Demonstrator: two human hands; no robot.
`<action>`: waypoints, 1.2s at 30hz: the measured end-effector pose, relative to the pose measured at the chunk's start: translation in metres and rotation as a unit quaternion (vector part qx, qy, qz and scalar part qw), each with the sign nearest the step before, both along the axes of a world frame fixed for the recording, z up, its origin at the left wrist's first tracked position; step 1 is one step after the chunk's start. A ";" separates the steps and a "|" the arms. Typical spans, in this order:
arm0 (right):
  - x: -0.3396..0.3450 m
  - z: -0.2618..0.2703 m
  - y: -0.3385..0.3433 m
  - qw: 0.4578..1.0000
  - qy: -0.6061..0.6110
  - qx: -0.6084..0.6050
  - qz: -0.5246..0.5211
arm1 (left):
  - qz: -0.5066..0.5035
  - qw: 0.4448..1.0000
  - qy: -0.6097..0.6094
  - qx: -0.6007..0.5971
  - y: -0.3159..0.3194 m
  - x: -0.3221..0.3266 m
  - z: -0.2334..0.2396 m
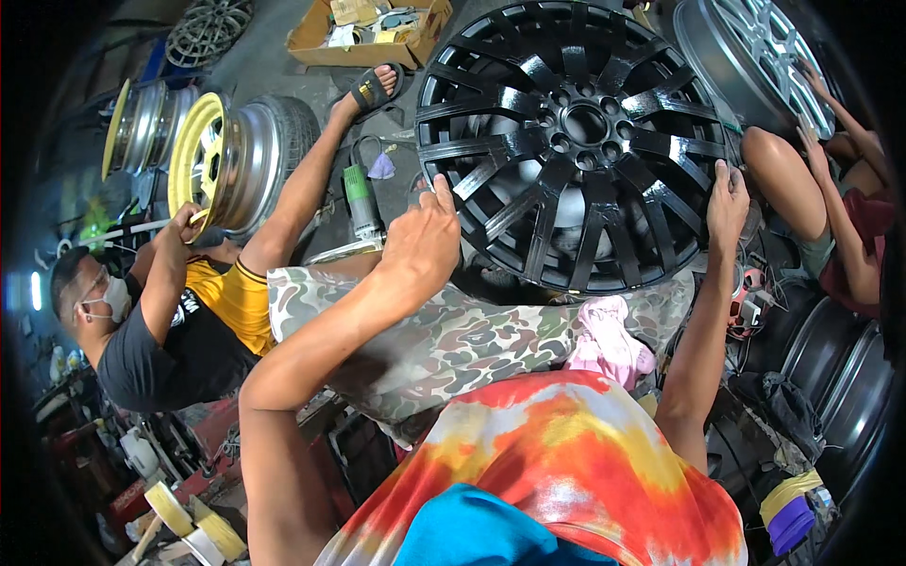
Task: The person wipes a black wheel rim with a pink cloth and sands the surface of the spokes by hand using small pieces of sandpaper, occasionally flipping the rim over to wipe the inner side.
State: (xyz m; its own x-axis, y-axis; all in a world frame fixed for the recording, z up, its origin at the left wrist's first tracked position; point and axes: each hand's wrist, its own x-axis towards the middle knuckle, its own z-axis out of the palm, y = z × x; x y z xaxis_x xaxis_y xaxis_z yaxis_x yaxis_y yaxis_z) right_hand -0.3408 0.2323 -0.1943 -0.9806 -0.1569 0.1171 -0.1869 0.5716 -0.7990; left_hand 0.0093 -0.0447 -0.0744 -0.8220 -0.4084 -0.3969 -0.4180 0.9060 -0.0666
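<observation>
A glossy black multi-spoke alloy wheel point(586, 155) is tilted up before my knees, face towards me, its lower edge against my camouflage trousers point(453, 336). At its left edge is my left hand point(427, 237), index finger stretched along the rim and the other fingers curled, partly hidden. My right hand point(727, 201) grips the opposite edge, fingertips at the rim. The spokes look shiny, perhaps wet. A pink cloth point(610, 339) lies on my lap just below the wheel.
A green angle grinder point(361, 198) lies left of the wheel. A masked person point(177, 332) works on a yellow-faced wheel point(202, 156) at left. Another person's hands point(814, 141) touch a silver wheel point(771, 64). A cardboard box point(368, 55) stands beyond; dark wheels point(824, 375) stand right.
</observation>
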 end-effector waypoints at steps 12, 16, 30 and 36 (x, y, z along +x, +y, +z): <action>0.005 0.006 -0.004 1.000 0.014 0.007 -0.001 | 0.105 0.994 -0.002 -0.010 -0.002 -0.019 -0.008; 0.005 0.004 -0.004 1.000 0.024 -0.001 -0.006 | 0.114 0.992 0.024 -0.048 0.007 -0.020 -0.014; 0.005 0.017 0.004 0.998 -0.038 0.043 0.017 | 0.036 0.992 0.028 -0.121 0.029 -0.006 -0.001; 0.004 0.019 0.007 0.998 -0.008 0.050 0.029 | 0.037 0.996 0.020 -0.085 0.029 0.003 0.011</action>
State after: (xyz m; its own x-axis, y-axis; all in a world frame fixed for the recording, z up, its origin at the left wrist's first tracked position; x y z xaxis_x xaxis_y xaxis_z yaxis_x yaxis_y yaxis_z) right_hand -0.3363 0.2390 -0.1755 -0.9712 -0.2237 0.0825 -0.2098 0.6375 -0.7413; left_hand 0.0127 -0.0155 -0.0634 -0.8006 -0.5268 -0.2856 -0.4885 0.8498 -0.1980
